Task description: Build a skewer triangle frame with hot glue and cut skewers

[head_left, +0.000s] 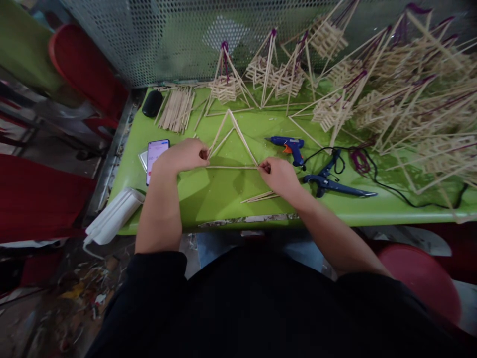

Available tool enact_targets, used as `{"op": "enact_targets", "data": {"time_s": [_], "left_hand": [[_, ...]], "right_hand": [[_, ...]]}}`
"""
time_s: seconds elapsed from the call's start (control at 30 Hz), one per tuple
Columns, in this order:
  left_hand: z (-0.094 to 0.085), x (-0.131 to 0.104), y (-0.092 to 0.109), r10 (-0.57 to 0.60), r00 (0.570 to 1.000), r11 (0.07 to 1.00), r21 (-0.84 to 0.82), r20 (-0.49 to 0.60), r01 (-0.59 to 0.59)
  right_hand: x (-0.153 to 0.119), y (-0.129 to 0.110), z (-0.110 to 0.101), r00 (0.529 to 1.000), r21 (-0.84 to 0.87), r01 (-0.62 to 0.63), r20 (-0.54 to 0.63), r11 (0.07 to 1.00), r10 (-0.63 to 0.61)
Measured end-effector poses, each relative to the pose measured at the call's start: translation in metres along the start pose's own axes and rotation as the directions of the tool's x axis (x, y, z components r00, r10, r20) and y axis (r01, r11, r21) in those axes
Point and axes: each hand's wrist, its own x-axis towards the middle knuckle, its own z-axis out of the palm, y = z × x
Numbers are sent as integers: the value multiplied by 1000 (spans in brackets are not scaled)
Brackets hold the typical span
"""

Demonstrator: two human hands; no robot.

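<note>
A pyramid-like frame of thin pale sticks (243, 138) stands on the green table (216, 209) in the middle. My left hand (189, 154) pinches its lower left corner, fingers closed. At the lower right corner, the fingertips of my right hand (278, 176) are closed on the frame too. One stick runs between both hands along the near side. A blue glue gun (289, 144) lies just beyond my right hand. Some loose sticks (261, 197) rest near the table's front edge, beside my right hand.
Dark blue cutters (328, 183) and a black cord lie to the right. Finished stick frames with purple string (225, 89) crowd the back and right. A stick bundle (178, 110), black case (152, 103), phone (155, 154) and white device (114, 215) are on the left.
</note>
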Motion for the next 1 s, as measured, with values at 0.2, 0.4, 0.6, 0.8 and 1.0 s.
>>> {"op": "enact_targets", "data": {"time_s": [0.2,0.4,0.6,0.8,1.0], "left_hand": [[-2,-2,0,9,999,1000,12,-36,-9],[-1,0,-2,11,1000,1000,-6,-27,-11],[0,1,-2,-22,1000,1000,-3,-9,22],[0,-1,-1,3,999,1000,5,-49,-3],[-2,-1,-2,0,998,1000,-5,-71,0]], "right_hand": [[1,1,-1,1000,45,4,4,999,-4],[3,5,-5,1000,84,17,1,996,-17],[11,-2,-13,995,150,85,-59,985,-77],[19,-11,-13,985,239,160,-99,958,-140],[29,-11,-13,976,169,211,-84,963,-199]]}}
